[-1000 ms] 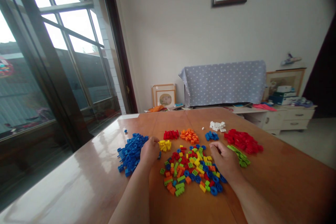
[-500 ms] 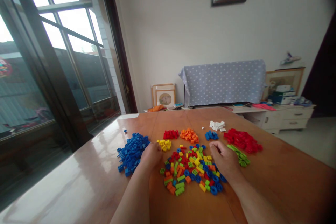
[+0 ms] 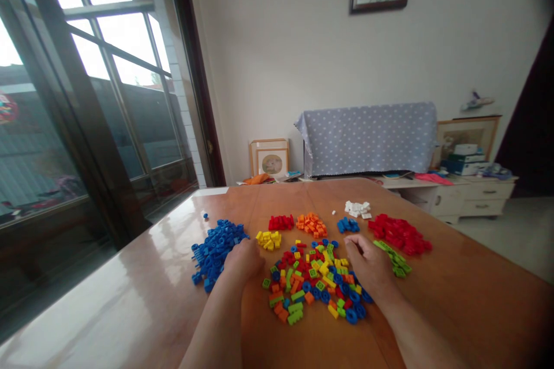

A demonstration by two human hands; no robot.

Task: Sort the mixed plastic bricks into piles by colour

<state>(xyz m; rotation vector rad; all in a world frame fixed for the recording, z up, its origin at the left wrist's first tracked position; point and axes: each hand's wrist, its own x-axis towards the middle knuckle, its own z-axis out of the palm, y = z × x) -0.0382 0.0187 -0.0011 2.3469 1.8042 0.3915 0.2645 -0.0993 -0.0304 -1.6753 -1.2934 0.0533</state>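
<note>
My left hand [image 3: 244, 259] is closed, its fingers curled between the blue brick pile [image 3: 216, 251] and the small yellow brick pile [image 3: 269, 240]. What its fingers hold, if anything, is hidden behind the back of the hand. At the right edge of a mixed heap of toy bricks [image 3: 318, 282], my right hand [image 3: 372, 262] is also closed, thumb against the curled fingers. Its contents are out of sight. Beyond the right hand lie light green bricks [image 3: 396, 262] and a small blue pile [image 3: 348, 225].
Farther across the wooden table [image 3: 142, 294] are red bricks [image 3: 281, 222], orange bricks [image 3: 311, 225], white bricks [image 3: 358, 209] and a larger red pile [image 3: 400, 234]. One blue piece [image 3: 205, 215] lies alone at the far left. A cloth-covered object [image 3: 367, 138] stands behind the table.
My left hand has drawn slightly left and nearer me, away from the yellow bricks, toward the blue pile. My right hand has hardly moved and stays curled.
</note>
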